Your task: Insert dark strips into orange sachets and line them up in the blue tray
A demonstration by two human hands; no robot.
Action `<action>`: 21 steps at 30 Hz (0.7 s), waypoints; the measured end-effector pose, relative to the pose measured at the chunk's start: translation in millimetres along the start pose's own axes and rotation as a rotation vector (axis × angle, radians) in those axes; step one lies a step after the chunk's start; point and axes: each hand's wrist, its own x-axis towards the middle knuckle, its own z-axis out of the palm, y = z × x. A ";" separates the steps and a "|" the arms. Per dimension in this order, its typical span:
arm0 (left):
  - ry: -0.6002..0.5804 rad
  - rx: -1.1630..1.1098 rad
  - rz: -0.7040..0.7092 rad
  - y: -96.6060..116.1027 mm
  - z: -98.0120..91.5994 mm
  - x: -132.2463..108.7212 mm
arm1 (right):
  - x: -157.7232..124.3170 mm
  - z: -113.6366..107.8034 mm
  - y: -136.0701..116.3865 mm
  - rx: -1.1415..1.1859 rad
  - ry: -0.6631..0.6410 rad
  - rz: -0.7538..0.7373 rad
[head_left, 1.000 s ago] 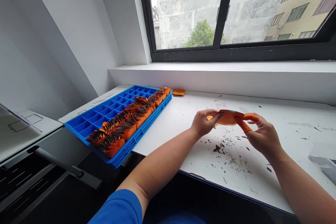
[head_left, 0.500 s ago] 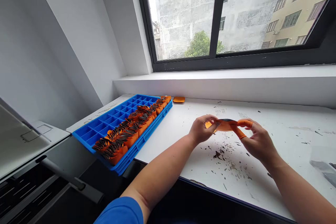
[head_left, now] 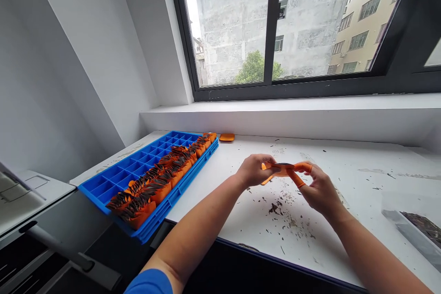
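Both my hands hold a small orange pouch (head_left: 281,169) a little above the white table (head_left: 347,202). My left hand (head_left: 253,171) pinches its left end, fingers closed. My right hand (head_left: 317,189) grips its right end; orange finger cots cover its thumb and forefinger. Dark loose flakes (head_left: 285,206) lie scattered on the table under the pouch. To the left a blue compartment tray (head_left: 120,175) carries several orange pouches filled with dark strips (head_left: 161,179) along its near side.
One orange piece (head_left: 226,137) lies by the tray's far end under the window sill (head_left: 292,115). A clear bag of dark strips (head_left: 418,232) rests at the table's right edge. A grey machine surface (head_left: 31,193) sits lower left.
The view has tilted up and shifted, so hands and tray appear lower and further left. The hands still grip the orange pouch, now seen more edge-on. The clear bag has come into view.
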 end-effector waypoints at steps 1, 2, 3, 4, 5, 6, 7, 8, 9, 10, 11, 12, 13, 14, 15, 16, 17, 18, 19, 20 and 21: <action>-0.010 -0.002 0.000 0.8 -2.8 1.4 | 0.2 0.4 -0.6 0.005 0.003 -0.005; -0.020 -0.011 0.007 1.9 -5.5 2.8 | 0.4 0.9 -1.1 0.015 0.006 -0.008; -0.029 -0.023 0.019 3.3 -8.3 4.4 | 0.6 1.5 -1.5 0.028 0.005 -0.010; -0.040 -0.035 0.030 5.0 -11.2 6.1 | 0.8 2.0 -1.8 0.043 0.002 -0.012; -0.055 -0.043 0.040 7.0 -14.2 7.8 | 0.9 2.5 -2.1 0.057 0.000 -0.014; -0.072 -0.043 0.043 9.2 -17.3 9.6 | 1.0 2.9 -2.3 0.069 -0.001 -0.014; -0.091 -0.033 0.041 11.6 -20.3 11.3 | 1.0 3.2 -2.6 0.079 -0.001 -0.012; -0.108 -0.016 0.033 14.1 -23.2 13.1 | 1.0 3.4 -3.0 0.085 0.000 -0.009; -0.124 0.001 0.023 16.8 -25.8 14.9 | 0.9 3.6 -3.4 0.087 -0.003 -0.002; -0.143 0.021 0.017 19.7 -27.8 16.6 | 0.8 3.9 -3.8 0.088 -0.009 0.005; -0.163 0.047 0.019 22.9 -29.2 18.4 | 0.8 4.2 -4.2 0.089 -0.015 0.010; -0.182 0.084 0.027 26.4 -30.0 20.3 | 0.7 4.6 -4.4 0.090 -0.023 0.011; -0.201 0.134 0.041 30.3 -30.4 22.3 | 0.5 5.0 -4.3 0.090 -0.029 0.008; -0.219 0.193 0.058 34.3 -30.7 24.8 | 0.4 5.5 -3.9 0.088 -0.032 0.003; -0.239 0.259 0.078 38.4 -31.8 27.8 | 0.1 6.0 -3.4 0.085 -0.032 0.001; -0.260 0.324 0.099 42.3 -34.4 31.5 | -0.2 6.4 -2.7 0.082 -0.027 0.004; -0.281 0.382 0.117 45.9 -39.4 36.0 | -0.6 6.7 -1.9 0.080 -0.018 0.012; -0.299 0.433 0.130 48.7 -47.6 41.3 | -1.0 6.8 -1.2 0.079 -0.009 0.026; -0.312 0.479 0.139 50.5 -59.7 47.1 | -1.4 6.6 -0.7 0.081 -0.001 0.038; -0.309 0.525 0.135 51.1 -75.9 53.1 | -1.9 6.4 -0.4 0.084 0.002 0.047; -0.291 0.574 0.119 50.2 -95.9 58.6 | -2.3 6.0 -0.3 0.086 0.001 0.050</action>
